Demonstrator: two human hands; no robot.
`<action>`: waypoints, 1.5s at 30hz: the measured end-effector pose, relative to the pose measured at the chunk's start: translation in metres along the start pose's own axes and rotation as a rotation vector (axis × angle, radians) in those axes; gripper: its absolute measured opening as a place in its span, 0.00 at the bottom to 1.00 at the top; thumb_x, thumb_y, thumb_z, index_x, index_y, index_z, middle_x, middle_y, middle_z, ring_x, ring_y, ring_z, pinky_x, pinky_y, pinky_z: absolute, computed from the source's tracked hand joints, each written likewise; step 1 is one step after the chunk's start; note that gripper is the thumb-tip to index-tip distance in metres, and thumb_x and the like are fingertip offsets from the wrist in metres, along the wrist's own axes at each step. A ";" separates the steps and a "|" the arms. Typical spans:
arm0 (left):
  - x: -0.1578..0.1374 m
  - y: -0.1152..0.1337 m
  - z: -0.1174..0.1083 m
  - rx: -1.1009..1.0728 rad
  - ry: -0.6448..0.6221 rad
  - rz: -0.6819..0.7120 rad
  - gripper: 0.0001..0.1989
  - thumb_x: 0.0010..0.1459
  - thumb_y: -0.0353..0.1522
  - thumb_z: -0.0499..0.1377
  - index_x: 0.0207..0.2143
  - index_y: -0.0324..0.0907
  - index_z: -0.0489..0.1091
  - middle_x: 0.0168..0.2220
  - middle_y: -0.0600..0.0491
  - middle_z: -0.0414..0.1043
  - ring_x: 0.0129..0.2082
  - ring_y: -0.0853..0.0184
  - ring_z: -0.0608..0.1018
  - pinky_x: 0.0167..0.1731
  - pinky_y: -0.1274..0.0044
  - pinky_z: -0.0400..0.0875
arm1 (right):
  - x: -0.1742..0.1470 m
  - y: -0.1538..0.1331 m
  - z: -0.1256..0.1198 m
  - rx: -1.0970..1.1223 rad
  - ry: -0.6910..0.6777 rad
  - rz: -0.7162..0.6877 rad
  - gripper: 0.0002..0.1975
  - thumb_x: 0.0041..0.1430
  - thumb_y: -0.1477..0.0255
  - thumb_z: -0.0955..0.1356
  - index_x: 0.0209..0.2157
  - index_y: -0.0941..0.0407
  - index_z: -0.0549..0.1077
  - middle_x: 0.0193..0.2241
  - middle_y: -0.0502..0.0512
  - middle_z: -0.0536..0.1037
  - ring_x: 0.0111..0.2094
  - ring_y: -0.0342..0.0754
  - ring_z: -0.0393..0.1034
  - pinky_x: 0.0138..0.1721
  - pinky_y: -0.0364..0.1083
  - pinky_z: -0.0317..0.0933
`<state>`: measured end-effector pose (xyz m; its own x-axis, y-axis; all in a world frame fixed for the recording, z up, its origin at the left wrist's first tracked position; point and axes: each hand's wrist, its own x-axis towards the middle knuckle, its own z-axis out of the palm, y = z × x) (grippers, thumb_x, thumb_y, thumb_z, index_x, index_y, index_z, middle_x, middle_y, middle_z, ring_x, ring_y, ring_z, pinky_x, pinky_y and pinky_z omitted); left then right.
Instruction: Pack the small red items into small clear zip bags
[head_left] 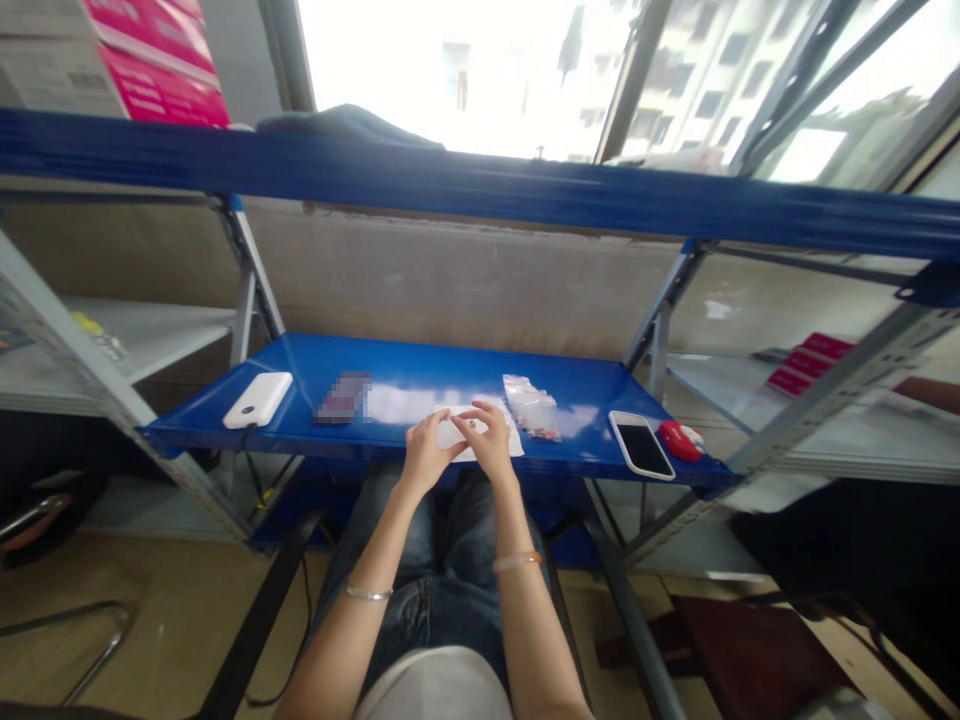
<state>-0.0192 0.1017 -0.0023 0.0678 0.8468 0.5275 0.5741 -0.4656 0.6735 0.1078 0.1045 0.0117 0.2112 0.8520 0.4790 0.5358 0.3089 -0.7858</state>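
Both my hands meet over a sheet of white paper [514, 438] at the front edge of the blue shelf. My left hand [426, 455] is curled, with its thumb pointing toward the right hand's fingers. My right hand [489, 442] is bent the same way, thumb and fingers drawn together in a pinch. Whatever lies between the fingertips is too small to name. Just right of the paper lie clear plastic bags [532, 408] with small reddish bits in them.
A white power bank [258, 400] with a black cable lies at the left, near a blurred-out flat item [343, 397]. Toward the right end are a white-framed phone [642, 445] and a red round object [681, 440]. A blue beam [480, 185] crosses above the shelf.
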 end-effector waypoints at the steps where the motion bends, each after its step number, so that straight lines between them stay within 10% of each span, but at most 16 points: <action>1: 0.000 0.000 0.002 -0.010 0.000 -0.002 0.27 0.46 0.36 0.66 0.49 0.41 0.64 0.49 0.44 0.72 0.50 0.58 0.73 0.51 0.65 0.64 | 0.000 -0.001 0.001 0.013 -0.011 0.003 0.08 0.52 0.62 0.69 0.30 0.51 0.78 0.46 0.56 0.74 0.51 0.53 0.64 0.54 0.53 0.51; 7: -0.001 -0.002 0.009 -0.033 0.007 -0.015 0.28 0.44 0.36 0.68 0.48 0.39 0.65 0.48 0.43 0.73 0.50 0.58 0.74 0.51 0.65 0.64 | 0.000 0.015 0.004 -0.148 0.077 0.087 0.10 0.57 0.67 0.65 0.34 0.55 0.78 0.47 0.61 0.73 0.52 0.54 0.64 0.53 0.53 0.53; 15: 0.001 -0.009 0.001 -0.045 0.059 -0.021 0.27 0.43 0.35 0.68 0.46 0.40 0.66 0.47 0.43 0.74 0.49 0.56 0.75 0.49 0.65 0.66 | -0.008 0.024 0.011 -0.487 -0.139 0.087 0.14 0.58 0.67 0.66 0.46 0.50 0.76 0.60 0.62 0.59 0.63 0.60 0.45 0.56 0.60 0.44; 45: 0.000 -0.012 0.002 0.074 0.045 -0.004 0.29 0.43 0.35 0.68 0.48 0.41 0.65 0.46 0.44 0.74 0.48 0.55 0.75 0.50 0.63 0.64 | -0.002 0.031 0.015 -0.106 0.203 0.073 0.08 0.52 0.65 0.70 0.29 0.53 0.79 0.48 0.59 0.73 0.53 0.56 0.62 0.53 0.56 0.51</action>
<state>-0.0250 0.1079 -0.0117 0.0301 0.8355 0.5487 0.6332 -0.4407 0.6363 0.1117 0.1181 -0.0192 0.4070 0.7644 0.5000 0.5941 0.1943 -0.7806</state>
